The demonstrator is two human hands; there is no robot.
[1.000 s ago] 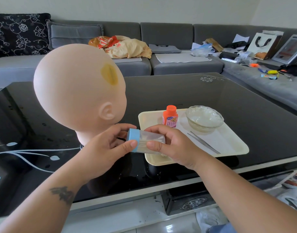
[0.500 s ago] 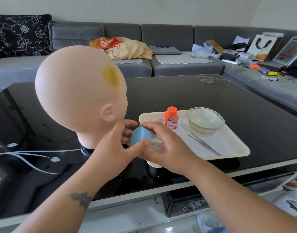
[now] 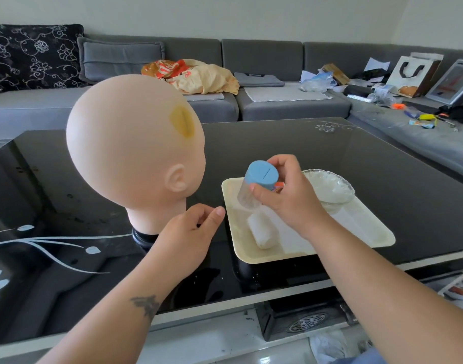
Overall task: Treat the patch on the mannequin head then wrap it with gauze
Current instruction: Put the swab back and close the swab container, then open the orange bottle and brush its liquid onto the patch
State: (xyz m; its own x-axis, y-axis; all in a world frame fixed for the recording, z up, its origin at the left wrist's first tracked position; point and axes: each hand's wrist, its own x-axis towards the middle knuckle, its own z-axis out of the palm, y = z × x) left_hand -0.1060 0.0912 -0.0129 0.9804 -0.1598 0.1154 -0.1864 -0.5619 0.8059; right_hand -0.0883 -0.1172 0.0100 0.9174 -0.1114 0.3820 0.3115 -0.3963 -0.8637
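Note:
A bald mannequin head (image 3: 130, 153) stands on the black glass table, with a yellow-brown patch (image 3: 182, 125) on its forehead side. My right hand (image 3: 288, 195) holds a clear container with a blue lid (image 3: 260, 179), tilted, above the cream tray (image 3: 361, 229). A white gauze roll (image 3: 261, 231) lies on the tray's near left part. My left hand (image 3: 191, 237) hovers beside the tray with loosely curled fingers, holding nothing. A glass bowl (image 3: 330, 187) sits at the tray's far side. An orange bottle is mostly hidden behind my right hand.
The black glass table (image 3: 330, 148) extends behind the tray. A grey sofa (image 3: 277, 74) with cushions, bags and loose items runs along the back and right. The table's front edge (image 3: 225, 308) is near me.
My left hand has let go of the container and dropped toward the table. My right hand has lifted the container over the tray, uncovering the gauze roll.

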